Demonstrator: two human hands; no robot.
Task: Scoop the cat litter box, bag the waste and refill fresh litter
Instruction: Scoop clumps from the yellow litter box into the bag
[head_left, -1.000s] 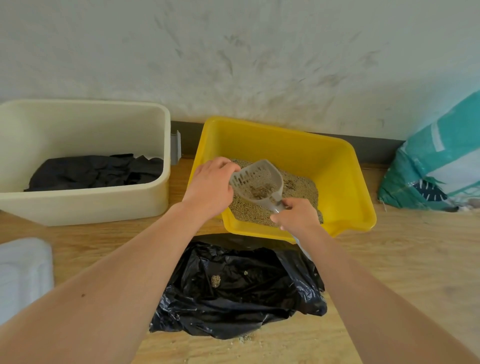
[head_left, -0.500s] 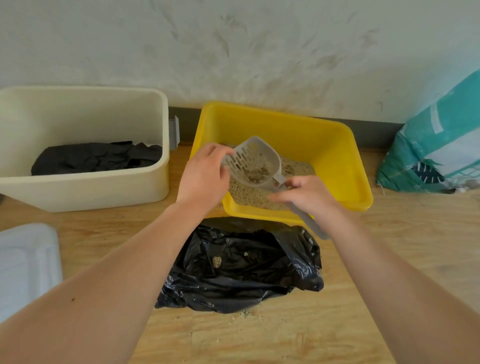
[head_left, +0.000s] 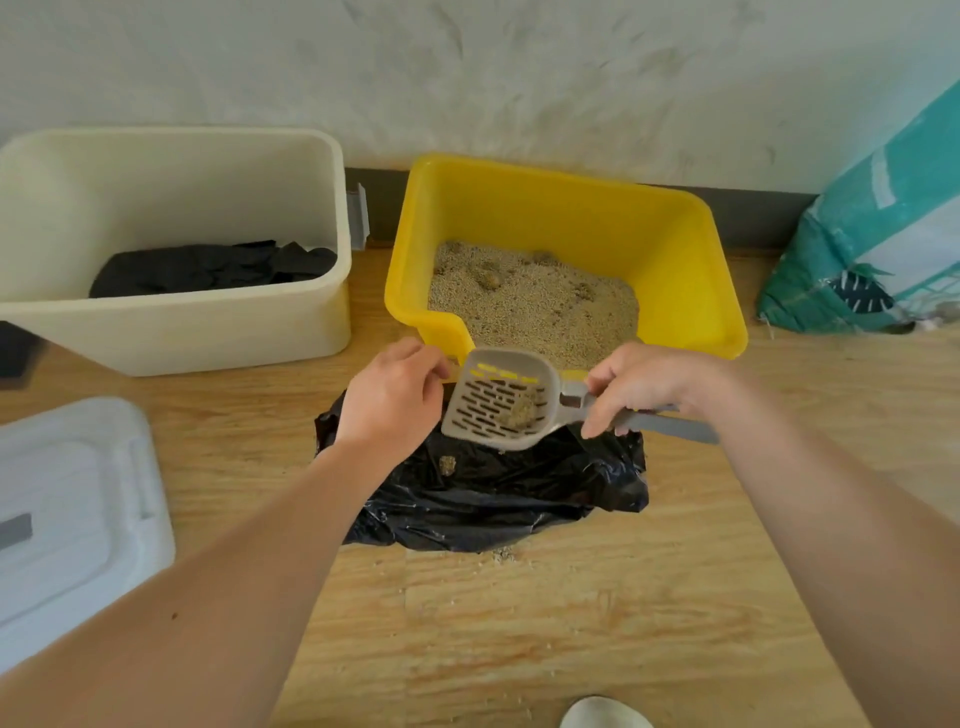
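Right hand (head_left: 639, 389) grips the scoop (head_left: 478, 410) by its handle. The clump (head_left: 522, 410) rides over the black bag (head_left: 493, 499), just before the litter box (head_left: 545, 218). Left hand (head_left: 389, 400) curled at scoop's rim; hold unclear. Risk: slack bag mouth, so a tipped clump may miss onto the floor (head_left: 519, 623).

Cream tub (head_left: 182, 338) holding black bundle (head_left: 208, 267), white lid (head_left: 67, 509), wooden floor (head_left: 519, 623), scuffed wall (head_left: 467, 78)
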